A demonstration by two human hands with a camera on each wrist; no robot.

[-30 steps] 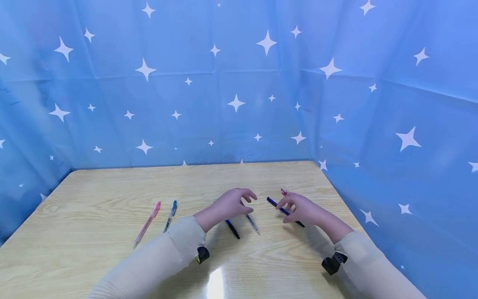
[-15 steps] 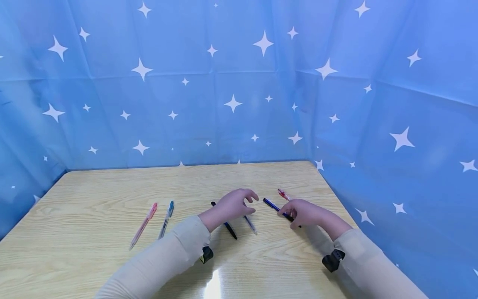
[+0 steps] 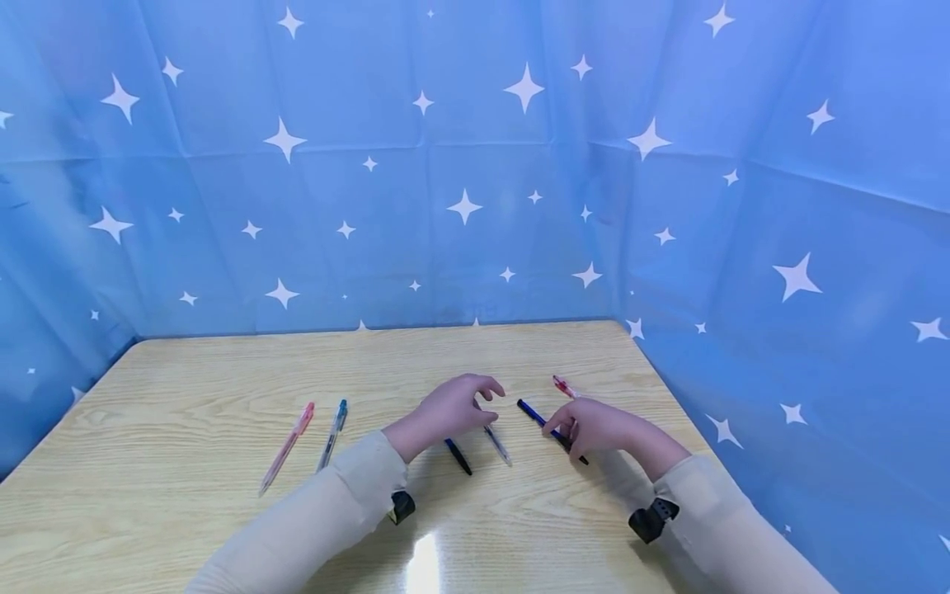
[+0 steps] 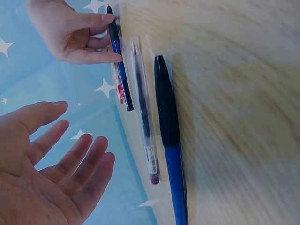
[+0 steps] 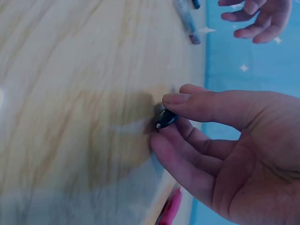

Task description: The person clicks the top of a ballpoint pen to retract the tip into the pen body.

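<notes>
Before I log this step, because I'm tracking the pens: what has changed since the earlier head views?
The right hand has lowered onto the blue-and-black pen beneath it and now pinches it; that pen has shifted slightly left and toward the person. The left hand stays apart from the pens; the pink pen, teal pen and red pen lie as they were.

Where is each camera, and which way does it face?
Head: on the head, facing forward and down at the table; left hand, right hand and sleeves show.
Left wrist: worn there, facing a clear pen; left hand near, right beyond.
Right wrist: worn there, facing the pinched pen; right hand near, left beyond.
Both wrist views share both hands.
</notes>
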